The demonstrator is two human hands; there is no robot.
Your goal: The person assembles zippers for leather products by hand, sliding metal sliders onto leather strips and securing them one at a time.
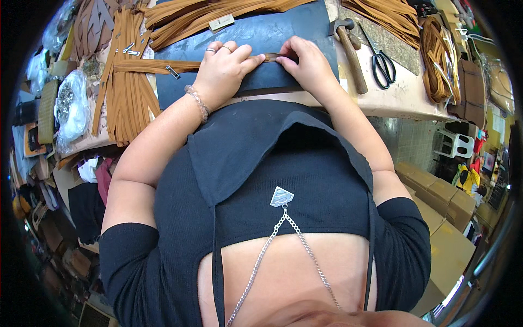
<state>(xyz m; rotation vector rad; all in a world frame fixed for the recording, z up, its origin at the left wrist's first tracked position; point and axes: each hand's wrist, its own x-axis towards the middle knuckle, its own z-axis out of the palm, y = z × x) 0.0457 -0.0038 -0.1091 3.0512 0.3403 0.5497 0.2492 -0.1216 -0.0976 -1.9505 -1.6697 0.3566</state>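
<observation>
A tan zipper [147,66] lies across a dark blue-black mat [256,35], its silver pull [172,72] near the mat's left edge. My left hand [224,71], with rings and a bead bracelet, rests over the strip and pinches it between thumb and forefinger. Just to the right, my right hand [309,64] pinches the zipper's end with its thumb and fingertips. The two pinches are close together, with a short brown bit of tape between them. What lies under my left palm is hidden.
Tan zippers [129,103] hang over the table edge at left; a zipper bundle [190,19] lies behind the mat with a pale block [222,22]. To the right are a wooden-handled hammer [351,57], black scissors [382,68] and coiled zippers [437,60]. Cardboard boxes [436,191] stand below.
</observation>
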